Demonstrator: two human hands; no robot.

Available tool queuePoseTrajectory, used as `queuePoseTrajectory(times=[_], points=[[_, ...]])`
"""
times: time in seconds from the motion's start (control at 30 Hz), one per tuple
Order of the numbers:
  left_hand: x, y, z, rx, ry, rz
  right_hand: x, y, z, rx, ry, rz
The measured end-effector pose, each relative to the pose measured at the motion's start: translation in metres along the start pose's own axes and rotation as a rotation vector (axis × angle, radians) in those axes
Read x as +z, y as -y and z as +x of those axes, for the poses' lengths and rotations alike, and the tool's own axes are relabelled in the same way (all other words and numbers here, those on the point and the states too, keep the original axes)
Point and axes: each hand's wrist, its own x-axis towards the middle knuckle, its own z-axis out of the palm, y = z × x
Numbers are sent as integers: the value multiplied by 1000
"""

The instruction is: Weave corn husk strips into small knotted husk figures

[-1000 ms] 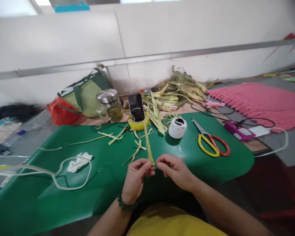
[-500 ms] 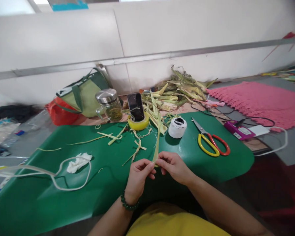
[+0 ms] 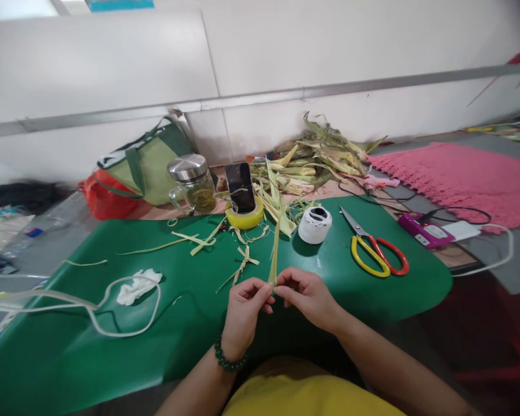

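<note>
A pale green corn husk strip (image 3: 275,254) runs away from me, its near end pinched between the fingertips of both hands. My left hand (image 3: 248,303), with a dark green bead bracelet (image 3: 229,356) on the wrist, is closed on that end. My right hand (image 3: 307,297) meets it there, thumb and fingers pressed together on the husk. Just beyond the left hand lies a small knotted husk figure (image 3: 244,261) on the green mat (image 3: 329,300). Scissors (image 3: 375,248) with one yellow and one red handle lie to the right, blades parted.
A white roll (image 3: 315,225) stands beyond my right hand. Behind it are a phone (image 3: 241,188) propped on a yellow tape roll (image 3: 245,218), a lidded glass mug (image 3: 193,188) and a husk pile (image 3: 325,150). A white cable (image 3: 125,333) loops at left; a purple power strip (image 3: 424,230) sits at right.
The husk strip between my hands looks narrower, drawn together near the fingertips. Both hands stay in nearly the same place; the view has shifted slightly.
</note>
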Motion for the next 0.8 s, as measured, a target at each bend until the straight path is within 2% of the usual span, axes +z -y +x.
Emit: queuePoseTrajectory(times=[0.2,0.33,0.47,0.57,0.8], points=[[2,-6,0,11,56,62,2,-1,0,62,1,146],[0,-14,1,-30,94,80,-2,-1,2,110,46,206],[-3,-13,3,-70,139,30,-4,0,2,142,52,267],[-2,-12,3,-109,98,-42,-4,1,1,126,18,235],[1,-13,-1,-63,101,51,-1,2,-4,63,46,60]])
